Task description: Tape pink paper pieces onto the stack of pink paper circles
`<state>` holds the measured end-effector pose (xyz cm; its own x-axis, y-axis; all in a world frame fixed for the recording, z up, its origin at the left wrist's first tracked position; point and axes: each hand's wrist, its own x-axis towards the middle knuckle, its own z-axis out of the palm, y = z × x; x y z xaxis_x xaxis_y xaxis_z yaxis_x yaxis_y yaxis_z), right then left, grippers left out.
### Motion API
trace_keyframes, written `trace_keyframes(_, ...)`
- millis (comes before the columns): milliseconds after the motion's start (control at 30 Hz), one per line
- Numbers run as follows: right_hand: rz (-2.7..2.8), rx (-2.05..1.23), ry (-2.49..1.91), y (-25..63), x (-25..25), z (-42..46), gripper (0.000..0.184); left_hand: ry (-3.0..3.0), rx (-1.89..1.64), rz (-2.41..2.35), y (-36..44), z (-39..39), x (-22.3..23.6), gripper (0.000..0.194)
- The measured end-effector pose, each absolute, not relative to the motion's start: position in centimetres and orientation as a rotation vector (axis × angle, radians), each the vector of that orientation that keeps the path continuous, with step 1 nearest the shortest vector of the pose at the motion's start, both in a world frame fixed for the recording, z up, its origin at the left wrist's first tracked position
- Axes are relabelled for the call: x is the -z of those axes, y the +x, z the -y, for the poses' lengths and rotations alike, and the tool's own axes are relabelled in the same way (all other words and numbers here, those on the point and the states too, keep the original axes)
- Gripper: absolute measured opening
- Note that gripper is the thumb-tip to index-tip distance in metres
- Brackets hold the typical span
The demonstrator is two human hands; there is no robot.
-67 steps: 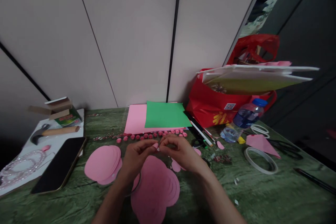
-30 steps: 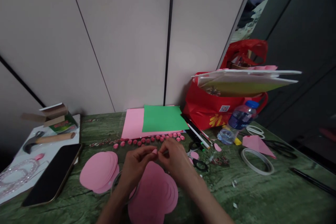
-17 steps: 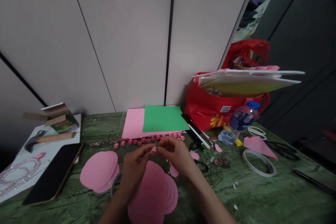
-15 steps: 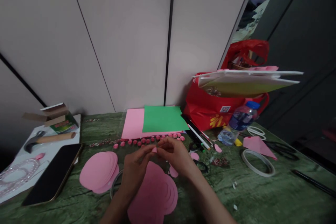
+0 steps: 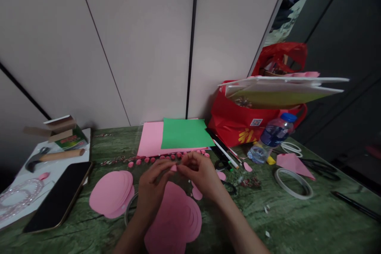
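Between the fingertips of both hands is a small rolled piece of pink paper. My left hand pinches it from the left, fingers closed. My right hand presses thumb and fingers against its right side. Just behind the fingers runs a row of small pink paper rolls. Below my hands lies a pile of pink paper pieces with rounded edges. Another stack of round pink paper cutouts sits left of my left hand.
Green paper overlaps pink sheets at the back. A phone, hammer and small box lie left. A red bag, water bottle, tape roll and black pen are right.
My right hand's fingers have shifted slightly around the pink paper piece, which has moved a little left. Both hands stay together over the pile.
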<state>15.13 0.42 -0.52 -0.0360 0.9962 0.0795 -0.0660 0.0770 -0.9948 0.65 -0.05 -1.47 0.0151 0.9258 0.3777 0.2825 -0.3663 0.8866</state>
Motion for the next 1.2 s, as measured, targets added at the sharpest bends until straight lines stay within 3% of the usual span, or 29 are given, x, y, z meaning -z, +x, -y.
trace_keyframes(267, 1.372, -1.078, -1.126, 15.1, -0.3, 0.1, 0.005, 1.459, -1.322, -1.239, 0.6, 0.4, 0.7, 0.013)
trace_keyframes(467, 1.435, -1.013, -1.163, 14.9, -0.5, 0.4, 0.010, 1.483, -1.357, -1.221, 0.5, 0.3, 0.8, 0.012)
trace_keyframes(1200, 1.336, -1.320, -1.051, 15.4, -0.9, 0.4, 0.014, 1.647, -1.341, -1.163, 0.4, 0.4, 0.1, 0.010)
